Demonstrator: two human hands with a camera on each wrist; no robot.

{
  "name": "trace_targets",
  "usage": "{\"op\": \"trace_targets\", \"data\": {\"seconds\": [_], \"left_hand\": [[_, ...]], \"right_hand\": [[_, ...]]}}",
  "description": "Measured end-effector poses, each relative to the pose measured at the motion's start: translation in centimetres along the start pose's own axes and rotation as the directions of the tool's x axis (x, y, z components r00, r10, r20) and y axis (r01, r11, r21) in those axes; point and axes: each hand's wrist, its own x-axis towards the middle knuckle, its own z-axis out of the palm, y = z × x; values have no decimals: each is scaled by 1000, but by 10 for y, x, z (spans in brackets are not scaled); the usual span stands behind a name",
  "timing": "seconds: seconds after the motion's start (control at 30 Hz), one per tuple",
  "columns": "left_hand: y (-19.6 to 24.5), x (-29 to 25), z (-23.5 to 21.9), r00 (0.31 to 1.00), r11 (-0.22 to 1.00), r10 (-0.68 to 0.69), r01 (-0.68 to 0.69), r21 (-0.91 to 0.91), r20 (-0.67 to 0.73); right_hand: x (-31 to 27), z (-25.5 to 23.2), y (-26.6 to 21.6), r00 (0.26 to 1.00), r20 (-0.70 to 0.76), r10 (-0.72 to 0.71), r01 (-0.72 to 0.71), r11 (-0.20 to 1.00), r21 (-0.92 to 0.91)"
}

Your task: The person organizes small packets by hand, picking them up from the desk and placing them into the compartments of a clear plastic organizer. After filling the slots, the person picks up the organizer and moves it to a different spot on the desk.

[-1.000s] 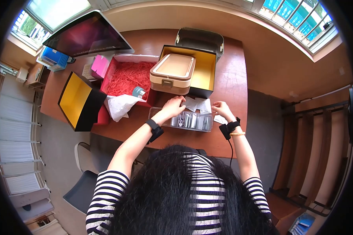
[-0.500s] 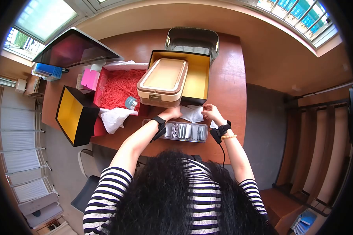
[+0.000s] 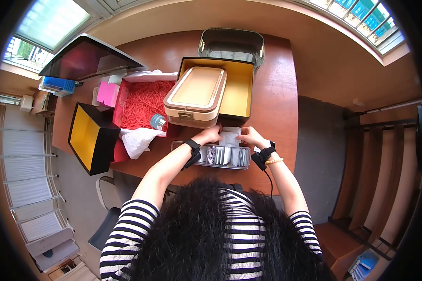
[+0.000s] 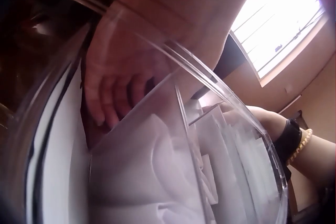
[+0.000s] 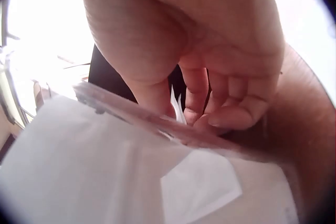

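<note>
A clear divided tray (image 3: 220,165) holding several upright white packets (image 4: 147,166) lies near the table's front edge. Behind it, white packets (image 3: 230,136) lie between the two hands. The right hand (image 3: 253,137) pinches a white packet edge (image 5: 177,109) between thumb and fingers. At the packets' left side is the left hand (image 3: 208,136), its fingers curled behind the tray wall in the left wrist view; whether they grip a packet is hidden.
A beige lunch box (image 3: 195,96) rests across a black box with yellow lining (image 3: 237,93). To the left are a red box of shredded paper (image 3: 143,105), a black-and-yellow lid (image 3: 86,140) and a monitor (image 3: 86,58). A dark transparent bin (image 3: 230,44) stands behind.
Both hands have drawn in around the white packets behind the tray. The packets, spread out earlier, now lie closer together between the hands. The head view has shifted.
</note>
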Motion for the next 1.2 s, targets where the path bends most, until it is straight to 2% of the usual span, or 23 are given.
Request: {"op": "trace_targets", "data": {"seconds": [0.1,0.17,0.2,0.23,0.27,0.3,0.33,0.37,0.4,0.47,0.6,0.67,0.77,0.9,0.97,1.07,1.2], "left_hand": [[7,-2,-7,999,999,-47,47,-12,26],[9,-4,-9,998,997,58,-60,-55,-28],[11,-5,-9,998,997,60,-62,-53,-28],[11,-5,-8,996,972,52,-66,-226,-68],[15,-6,-7,994,917,37,-76,-392,-105],[17,-8,-6,994,917,40,-78,-390,-104],[24,-11,-7,992,872,58,-107,-479,-116],[30,-14,-8,989,816,74,-135,-562,-130],[34,-14,-9,988,817,77,-138,-560,-131],[42,-14,-10,982,714,172,-175,-678,-73],[59,-21,-18,985,666,165,-153,-730,-56],[63,-23,-22,986,719,159,-145,-680,-43],[76,-32,-24,983,740,170,-170,-651,-65],[90,-47,-30,979,713,177,-196,-673,-98],[90,-55,-31,989,716,149,-114,-689,-9],[89,-64,-33,979,749,205,-166,-642,-15],[88,-80,-33,974,733,220,-206,-648,-61]], "right_hand": [[-2,-3,2,998,-1,-59,59,997,-55],[-4,-8,8,997,12,-75,76,992,-96],[-5,-10,11,987,-1,-158,157,987,-42],[-6,-11,14,971,-18,-239,239,971,10],[-15,-12,4,970,-22,-241,241,970,10],[-26,-15,-5,972,-7,-236,235,965,113],[-34,-16,-11,973,9,-232,225,950,215],[-37,-18,-10,971,20,-240,229,947,226],[-40,-19,-11,970,16,-242,232,946,225],[-49,-20,-14,957,-19,-291,285,921,263],[-68,-20,-23,933,-94,-346,358,886,294],[-74,-22,-25,949,-138,-282,313,884,348],[-79,-20,-33,950,-194,-247,299,900,318],[-87,-19,-40,947,-202,-248,305,893,331],[-85,-18,-35,956,-124,-267,294,880,373],[-91,-13,-41,968,-55,-245,246,881,404],[-115,3,-65,962,-28,-272,257,866,428]]}}
